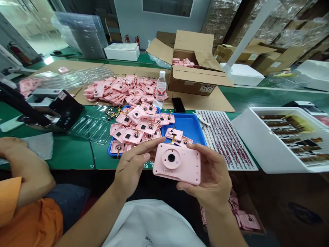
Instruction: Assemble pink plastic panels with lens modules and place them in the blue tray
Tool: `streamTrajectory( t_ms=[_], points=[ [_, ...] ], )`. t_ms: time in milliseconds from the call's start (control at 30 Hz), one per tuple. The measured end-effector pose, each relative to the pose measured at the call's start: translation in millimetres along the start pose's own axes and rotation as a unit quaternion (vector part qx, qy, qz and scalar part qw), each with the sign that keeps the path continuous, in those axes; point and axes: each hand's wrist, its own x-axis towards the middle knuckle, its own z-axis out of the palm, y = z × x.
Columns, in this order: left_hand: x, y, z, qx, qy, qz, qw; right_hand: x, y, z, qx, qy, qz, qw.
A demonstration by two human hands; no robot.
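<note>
Left hand (pixel 131 168), fingers spread, and right hand (pixel 212 178), fingers curled, grasping the side edges of a pink camera housing (pixel 177 164), held just beyond the front edge of the worktop (pixel 73 154). Ahead lies a blue tray (pixel 186 127) bearing similar pink housings (pixel 133 128).

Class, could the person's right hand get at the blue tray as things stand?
Probably yes, though the right hand holds a pink camera shell; nothing stands between it and the corner of the blue tray.
</note>
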Motion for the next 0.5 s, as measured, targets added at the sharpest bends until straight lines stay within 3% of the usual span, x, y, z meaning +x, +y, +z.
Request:
streamTrajectory(
  t_ms=[300, 500],
  points=[
    [-1, 1, 2.5, 0.048, -0.057, 0.013, 0.997, 6, -2, 1, -0.022, 0.007, 0.017, 1.000],
    [-11, -3, 10.7, 0.104, -0.047, -0.041, 0.993, 6, 0, 5, -0.070, 0.006, -0.014, 0.997]
  ],
)
